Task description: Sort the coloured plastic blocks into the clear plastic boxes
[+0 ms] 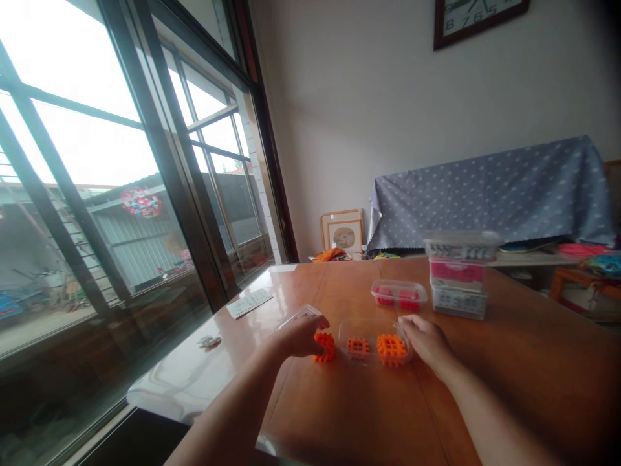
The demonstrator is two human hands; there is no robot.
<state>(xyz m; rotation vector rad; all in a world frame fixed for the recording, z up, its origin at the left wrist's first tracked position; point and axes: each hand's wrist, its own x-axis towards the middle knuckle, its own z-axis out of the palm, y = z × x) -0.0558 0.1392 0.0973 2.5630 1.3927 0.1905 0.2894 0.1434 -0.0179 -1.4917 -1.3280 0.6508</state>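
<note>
My left hand is closed round an orange toothed plastic block, just left of a clear plastic box. Inside that box lie a flat orange lattice piece at the left and a thicker orange lattice block at the right. My right hand grips the right rim of the box, thumb and fingers at its corner. A clear lid-like plastic piece sits partly hidden behind my left hand.
Beyond the box stands a clear tray with pink-red blocks. To its right is a stack of clear boxes. A printed card and a small crumpled item lie left on the wooden table. Glass windows border the left side.
</note>
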